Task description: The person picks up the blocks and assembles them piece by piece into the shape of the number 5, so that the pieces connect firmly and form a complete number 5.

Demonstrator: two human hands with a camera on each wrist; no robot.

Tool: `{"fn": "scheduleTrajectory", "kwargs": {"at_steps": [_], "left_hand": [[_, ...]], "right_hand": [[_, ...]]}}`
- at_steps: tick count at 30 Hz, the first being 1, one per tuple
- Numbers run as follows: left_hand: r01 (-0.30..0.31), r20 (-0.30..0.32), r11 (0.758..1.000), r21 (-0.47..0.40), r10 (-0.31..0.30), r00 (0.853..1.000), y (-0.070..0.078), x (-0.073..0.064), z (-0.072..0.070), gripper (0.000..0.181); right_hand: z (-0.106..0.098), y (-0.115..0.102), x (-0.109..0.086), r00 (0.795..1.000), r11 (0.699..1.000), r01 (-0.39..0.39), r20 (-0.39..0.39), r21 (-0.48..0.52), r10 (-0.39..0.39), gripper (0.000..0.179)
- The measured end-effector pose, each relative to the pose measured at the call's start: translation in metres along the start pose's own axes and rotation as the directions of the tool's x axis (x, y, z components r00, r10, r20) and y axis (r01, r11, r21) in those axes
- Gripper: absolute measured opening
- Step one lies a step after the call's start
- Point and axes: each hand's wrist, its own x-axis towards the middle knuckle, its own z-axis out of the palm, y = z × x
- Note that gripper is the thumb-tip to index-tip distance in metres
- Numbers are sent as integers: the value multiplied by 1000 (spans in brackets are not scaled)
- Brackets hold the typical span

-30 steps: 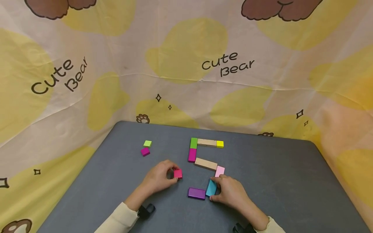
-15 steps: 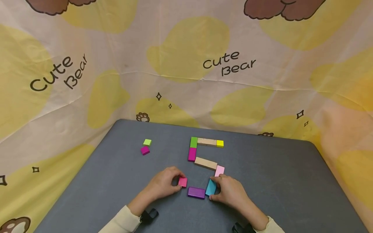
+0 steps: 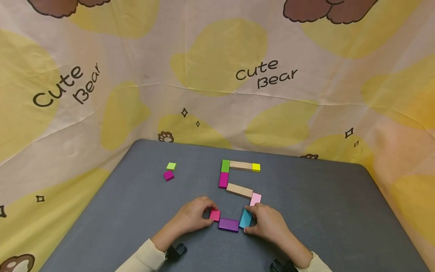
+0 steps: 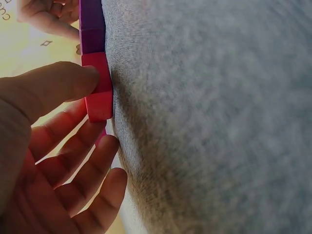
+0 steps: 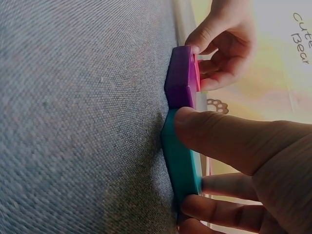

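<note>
My left hand (image 3: 194, 216) pinches a small pinkish-red block (image 3: 215, 215) between thumb and fingers, at the upper left corner of a purple block (image 3: 228, 225). In the left wrist view the red block (image 4: 100, 100) appears to meet the purple one. My right hand (image 3: 270, 223) holds a blue block (image 3: 245, 219) by its two ends, thumb at the near end. That block stands against the purple block's right end. Beyond it lie a light pink block (image 3: 256, 198), a plain wooden block (image 3: 239, 190) and a magenta block (image 3: 223, 180), forming a winding line.
The line continues with a green block (image 3: 225, 166), another wooden block (image 3: 240, 165) and a yellow block (image 3: 256, 167) at the back. Off to the left lie a lime block (image 3: 171, 166) and a magenta cube (image 3: 168, 175). Printed cloth (image 3: 217, 113) hangs behind the grey table (image 3: 306, 196).
My left hand has brought the pinkish-red block nearer and to the right, up to the purple block. The right hand has stayed in place on the blue block.
</note>
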Motion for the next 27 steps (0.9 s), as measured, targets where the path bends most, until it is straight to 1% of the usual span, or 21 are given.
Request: {"fn": "scheduleTrajectory", "kwargs": {"at_steps": [5, 13, 18, 21, 25, 27], "left_hand": [[-2, 6, 1000, 4, 2, 1000, -1, 1, 1, 27], [-11, -20, 1000, 14, 11, 1000, 1, -1, 2, 26], [0, -21, 1000, 11, 0, 1000, 2, -2, 2, 26], [2, -37, 1000, 4, -2, 999, 1, -3, 1, 24], [5, -85, 1000, -9, -6, 996, -1, -5, -2, 23], [16, -107, 1000, -15, -17, 994, -4, -5, -3, 24]], "right_hand": [[0, 0, 0, 1000, 1000, 2, 0, 5, -2, 60], [1, 1, 0, 1000, 1000, 15, -6, 9, -15, 60], [2, 1, 0, 1000, 1000, 15, -9, 10, -15, 60], [1, 2, 0, 1000, 1000, 16, -9, 8, -16, 60], [1, 2, 0, 1000, 1000, 17, -7, 9, -17, 60], [1, 2, 0, 1000, 1000, 18, -10, 8, -18, 60]]}}
